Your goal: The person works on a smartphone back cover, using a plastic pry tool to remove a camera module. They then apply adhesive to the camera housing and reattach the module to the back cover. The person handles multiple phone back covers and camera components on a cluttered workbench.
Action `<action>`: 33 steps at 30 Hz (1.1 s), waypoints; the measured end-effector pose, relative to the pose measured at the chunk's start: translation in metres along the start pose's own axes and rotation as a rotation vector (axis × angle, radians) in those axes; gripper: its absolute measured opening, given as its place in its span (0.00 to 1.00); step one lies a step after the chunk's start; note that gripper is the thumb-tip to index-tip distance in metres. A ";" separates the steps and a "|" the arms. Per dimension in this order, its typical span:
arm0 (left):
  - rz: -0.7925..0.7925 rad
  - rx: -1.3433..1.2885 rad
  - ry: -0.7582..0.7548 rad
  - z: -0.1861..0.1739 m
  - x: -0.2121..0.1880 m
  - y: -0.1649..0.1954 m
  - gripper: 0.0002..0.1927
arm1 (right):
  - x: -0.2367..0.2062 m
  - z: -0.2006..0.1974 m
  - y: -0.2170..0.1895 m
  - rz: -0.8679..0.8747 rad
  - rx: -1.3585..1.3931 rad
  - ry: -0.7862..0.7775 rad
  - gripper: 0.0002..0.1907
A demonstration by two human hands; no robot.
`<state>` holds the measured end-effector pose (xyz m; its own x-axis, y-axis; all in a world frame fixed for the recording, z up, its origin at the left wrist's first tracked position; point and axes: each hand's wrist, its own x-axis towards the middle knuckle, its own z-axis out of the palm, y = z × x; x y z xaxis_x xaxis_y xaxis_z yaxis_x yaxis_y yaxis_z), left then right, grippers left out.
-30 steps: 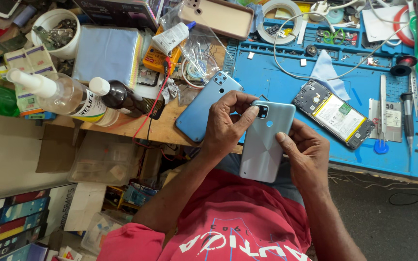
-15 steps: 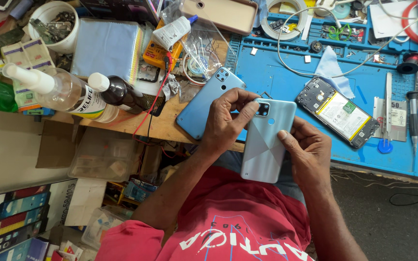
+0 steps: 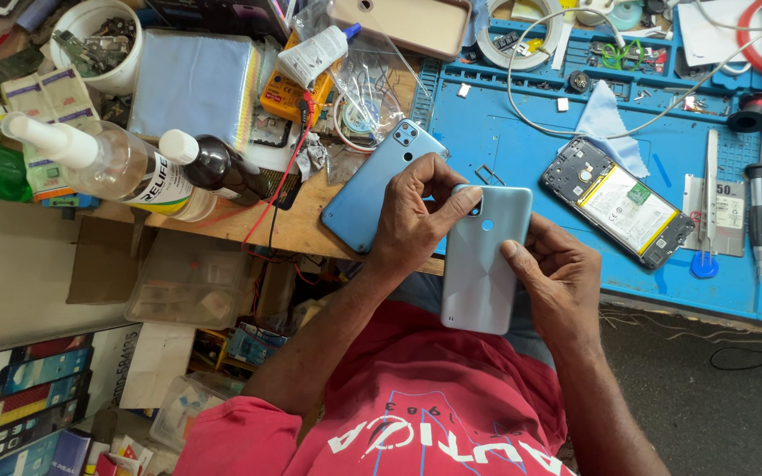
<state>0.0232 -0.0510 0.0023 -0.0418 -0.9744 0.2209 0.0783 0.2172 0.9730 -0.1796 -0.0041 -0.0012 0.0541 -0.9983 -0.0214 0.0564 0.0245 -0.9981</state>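
My left hand point(image 3: 416, 216) and right hand point(image 3: 557, 278) both grip the pale blue phone point(image 3: 483, 260), back side up, held above my lap just off the bench edge. Left thumb tip presses on its camera corner, other left fingers curled around the upper left edge. Right thumb lies flat on the back panel, right fingers wrapped behind the right edge, out of sight.

Just under my left hand, a second blue back cover point(image 3: 372, 189) lies tilted across the bench edge, partly hidden by my knuckles. Right of my hands, well apart, an opened phone point(image 3: 619, 211) lies on the blue work mat point(image 3: 504, 132), battery showing, with a blue cloth point(image 3: 606, 119) at its top. Tweezers and screwdrivers point(image 3: 756, 207) lie farther right.

Left: a clear spray bottle point(image 3: 112, 163), a dark bottle point(image 3: 218, 167), a white tub of parts point(image 3: 94, 40), all on the crowded wooden bench point(image 3: 297, 229). Forearms bent inward; red shirt point(image 3: 416, 414) below.
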 end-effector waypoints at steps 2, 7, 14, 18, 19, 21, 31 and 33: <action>0.008 0.031 0.014 -0.001 0.000 -0.002 0.10 | 0.001 0.001 0.001 -0.008 0.034 -0.010 0.23; -0.039 -0.032 0.040 0.003 -0.009 0.006 0.19 | 0.002 0.007 -0.013 -0.055 0.016 0.020 0.23; 0.038 -0.284 -0.163 0.024 -0.052 0.004 0.46 | -0.010 0.032 -0.055 -0.261 -0.609 -0.108 0.16; -0.306 -1.183 -0.140 0.026 -0.055 -0.017 0.41 | -0.012 0.033 -0.051 -0.382 -0.670 -0.147 0.17; -0.321 -1.217 -0.172 0.024 -0.055 -0.021 0.40 | -0.013 0.025 -0.047 -0.401 -0.690 -0.078 0.16; -0.349 -1.284 -0.242 0.018 -0.055 -0.027 0.42 | -0.011 -0.003 -0.042 -0.441 -0.729 0.065 0.12; -0.403 -1.244 -0.272 0.012 -0.049 -0.023 0.50 | 0.033 -0.148 -0.045 -0.285 -1.548 0.343 0.16; -0.402 -1.261 -0.285 0.012 -0.047 -0.022 0.50 | 0.041 -0.159 -0.035 -0.211 -1.438 0.316 0.15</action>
<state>0.0115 -0.0092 -0.0289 -0.4690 -0.8782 0.0937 0.8581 -0.4280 0.2836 -0.3381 -0.0539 0.0239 -0.0537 -0.9512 0.3039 -0.9836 -0.0020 -0.1802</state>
